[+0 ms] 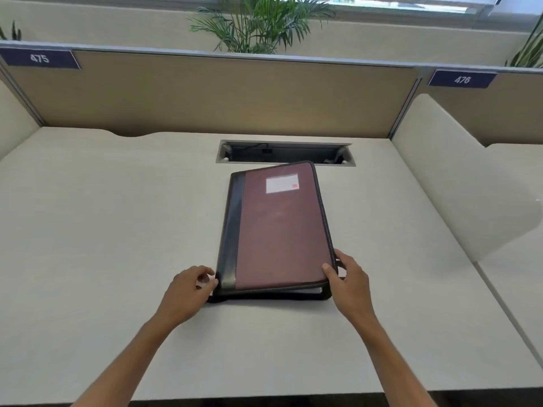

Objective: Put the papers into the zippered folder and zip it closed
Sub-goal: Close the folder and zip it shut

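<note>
A zippered folder lies flat at the middle of the frame on the pale tabletop, its long axis running from the lower edge toward the top, leaning slightly right. Its cover is a dull maroon rectangle with rounded corners, a black leather-like spine along the left and a white label near the top right. The near edge gapes a little. The left hand, fingers curled, touches the lower left corner; what its grip holds is unclear. The right hand pinches the lower right corner, thumb on the cover.
</note>
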Available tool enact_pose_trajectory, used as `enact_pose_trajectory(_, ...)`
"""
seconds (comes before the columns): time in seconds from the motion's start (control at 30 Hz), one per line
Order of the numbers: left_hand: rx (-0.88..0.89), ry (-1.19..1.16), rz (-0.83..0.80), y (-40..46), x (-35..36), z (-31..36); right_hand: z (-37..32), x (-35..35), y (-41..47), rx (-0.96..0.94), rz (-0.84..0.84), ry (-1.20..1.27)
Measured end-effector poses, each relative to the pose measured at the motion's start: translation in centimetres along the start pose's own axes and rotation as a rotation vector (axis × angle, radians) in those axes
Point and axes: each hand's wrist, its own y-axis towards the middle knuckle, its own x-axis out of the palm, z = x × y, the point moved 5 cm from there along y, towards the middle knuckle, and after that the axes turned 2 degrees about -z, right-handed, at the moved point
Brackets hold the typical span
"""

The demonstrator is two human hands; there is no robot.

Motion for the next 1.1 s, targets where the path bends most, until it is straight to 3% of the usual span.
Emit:
enact_pose_trajectory(0.43,0.146,0.075,0.026,-2.8,-0.2,-1.6,3.8,1.9,-0.5,0.002,-0.016,-0.369)
enact_pose_trajectory(0.63,0.221,0.099,0.045,-3.3,-0.2,-2.3,0.2,4.1,-2.7,-0.250,0.064,-0.450)
enact_pose_trajectory(0.9,0.218,0.039,0.079,-3.7,-0.3,-2.3,-3.0,11.6,-7.1,-0.332,-0.219,-0.255)
enact_pose_trajectory(1.1,0.223,-0.047,0.064,-4.0,-0.4,-1.9,-4.1,15.9,-8.6,-0.248,-0.344,-0.193)
